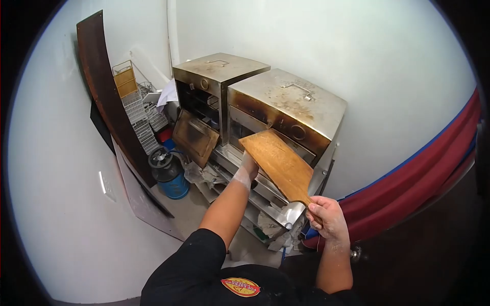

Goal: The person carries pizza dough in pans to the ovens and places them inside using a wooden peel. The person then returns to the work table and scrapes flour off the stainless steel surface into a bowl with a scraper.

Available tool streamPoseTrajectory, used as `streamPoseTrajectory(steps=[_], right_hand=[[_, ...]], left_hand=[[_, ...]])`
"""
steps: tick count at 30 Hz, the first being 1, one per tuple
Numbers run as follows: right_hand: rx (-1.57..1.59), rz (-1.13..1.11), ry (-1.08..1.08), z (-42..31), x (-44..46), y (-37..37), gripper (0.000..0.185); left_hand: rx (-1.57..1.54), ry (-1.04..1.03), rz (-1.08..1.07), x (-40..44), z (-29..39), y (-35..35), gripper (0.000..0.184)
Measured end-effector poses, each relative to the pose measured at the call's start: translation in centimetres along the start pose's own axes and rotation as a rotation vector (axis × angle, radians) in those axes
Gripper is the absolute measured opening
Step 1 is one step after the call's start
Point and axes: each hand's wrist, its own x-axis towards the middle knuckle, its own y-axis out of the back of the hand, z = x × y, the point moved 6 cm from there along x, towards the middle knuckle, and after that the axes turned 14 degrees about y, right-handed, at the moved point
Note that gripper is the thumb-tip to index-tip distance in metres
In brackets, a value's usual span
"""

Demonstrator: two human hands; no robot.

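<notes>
My right hand (326, 218) is wrapped round the short handle of a wooden pizza peel (280, 162), whose broad blade tilts up and to the left. Behind the blade's left edge is my left hand (248, 166), dusted white at the wrist; its fingers are hidden, so I cannot tell what they touch. Just beyond the blade stands a stained steel oven (311, 92), with a handle on its top; the peel covers part of its front. To its left is a second steel oven (222, 65), its door (196, 136) hanging down and its inside dark.
A blue and black gas cylinder (173, 176) stands on the floor left of the ovens. Behind it are white wire racks (137, 112). A tall dark board (109, 86) leans at the left wall. Red cloth (408, 183) hangs at the right.
</notes>
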Motion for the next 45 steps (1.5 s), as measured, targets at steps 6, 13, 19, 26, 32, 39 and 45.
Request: streamPoseTrajectory(steps=[6,13,19,26,32,39,45], right_hand=[[0.056,-0.002,-0.002,0.3,3.2,-2.8,0.026],[0.044,0.053,0.004,0.6,2.2,-2.0,0.026],[-0.019,0.099,0.145,-0.5,6.0,-3.5,0.03],[0.076,0.041,0.057,0.0,0.2,0.1,0.032],[0.019,0.086,-0.06,3.4,0.6,1.3,0.033],[0.13,0.224,-0.023,6.0,5.1,0.9,0.014],[0.109,0.466,0.134,10.3,16.9,0.4,0.012]], left_hand=[[-0.169,-0.001,-0.01,-0.2,-1.6,-0.9,0.034],[-0.052,0.018,0.017,-2.6,0.3,-2.5,0.032],[-0.029,0.096,0.159,-3.4,1.3,-3.1,0.023],[0.045,0.114,0.393,-11.4,1.7,1.8,0.026],[-0.226,0.174,0.487,-18.1,-5.8,13.8,0.031],[-0.382,0.384,0.862,-26.8,-12.9,21.8,0.05],[-0.018,0.121,0.821,-28.6,-4.8,18.2,0.055]])
